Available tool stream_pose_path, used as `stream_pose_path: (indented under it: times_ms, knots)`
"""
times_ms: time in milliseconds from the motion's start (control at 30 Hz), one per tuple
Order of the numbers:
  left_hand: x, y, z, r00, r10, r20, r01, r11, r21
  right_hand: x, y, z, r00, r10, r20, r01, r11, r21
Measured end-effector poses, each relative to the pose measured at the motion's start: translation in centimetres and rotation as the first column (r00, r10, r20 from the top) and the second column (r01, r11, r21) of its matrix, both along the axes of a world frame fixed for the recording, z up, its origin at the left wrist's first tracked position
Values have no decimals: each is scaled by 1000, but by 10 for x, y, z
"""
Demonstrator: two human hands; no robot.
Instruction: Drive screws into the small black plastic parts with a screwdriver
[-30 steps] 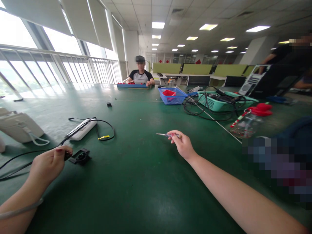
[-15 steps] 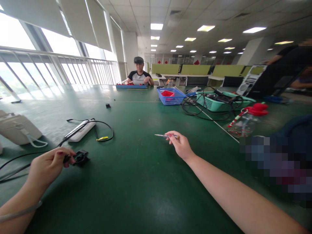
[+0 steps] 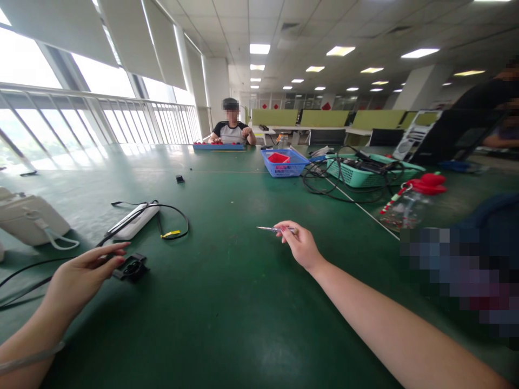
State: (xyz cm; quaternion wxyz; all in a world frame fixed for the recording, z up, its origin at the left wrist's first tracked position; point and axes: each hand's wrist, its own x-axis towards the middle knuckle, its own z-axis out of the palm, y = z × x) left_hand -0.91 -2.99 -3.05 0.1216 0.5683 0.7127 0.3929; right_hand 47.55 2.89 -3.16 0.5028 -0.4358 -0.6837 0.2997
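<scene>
My right hand [image 3: 298,243] is closed around a slim screwdriver [image 3: 265,228], its thin metal shaft pointing left above the table. Its handle is mostly covered by my fingers. At the left, my left hand [image 3: 83,273] has its thumb and forefinger apart. Those fingertips are beside a small black plastic part [image 3: 133,267] with a round recess, lying on the green table [image 3: 251,319]. Whether they touch the part is hard to see. Dark cables pass behind and under the left hand.
A white power strip or box [image 3: 135,220] with a black cable [image 3: 188,219] lies beyond my left hand. A white case [image 3: 34,219] is at far left. Farther back are a blue basket [image 3: 286,170], a green basket [image 3: 357,177] and a red-topped bottle [image 3: 405,205]. A person [image 3: 231,129] sits opposite.
My left fingers have spread apart from the pinch they held at the black part, and the hand sits slightly further left. My right hand keeps the screwdriver almost in place.
</scene>
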Motion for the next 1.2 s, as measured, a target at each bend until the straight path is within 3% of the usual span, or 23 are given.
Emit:
stream_pose_path:
  times_ms: [100,200,267,333,433,533,633,800,1200]
  knots:
    - [-1,0,0,990,-72,118,77,996,-44,0,0,0,1000,1,0,-1,1000,3]
    - [-2,1,0,955,-148,257,153,988,2,1,1,-1,1000,1,4,-1,1000,4]
    - [-4,1,0,954,-142,265,139,990,30,0,1,-1,1000,-1,-1,1,1000,6]
    - [-5,1,-1,977,-112,182,109,994,27,0,1,-1,1000,-3,-7,3,1000,8]
    - [-4,-2,-1,996,-64,-62,65,998,2,0,1,0,1000,-7,-1,7,1000,9]
    - [3,-6,1,950,-26,-310,16,999,-32,0,1,0,1000,-6,8,5,1000,13]
    - [15,-7,5,896,-82,-436,38,993,-109,0,0,0,1000,-2,24,2,1000,18]
    - [26,-4,9,882,-142,-450,17,962,-272,1,0,0,999,4,43,-4,1000,18]
    - [19,-5,7,910,-116,-399,-6,956,-293,1,1,0,998,7,64,-9,1000,18]
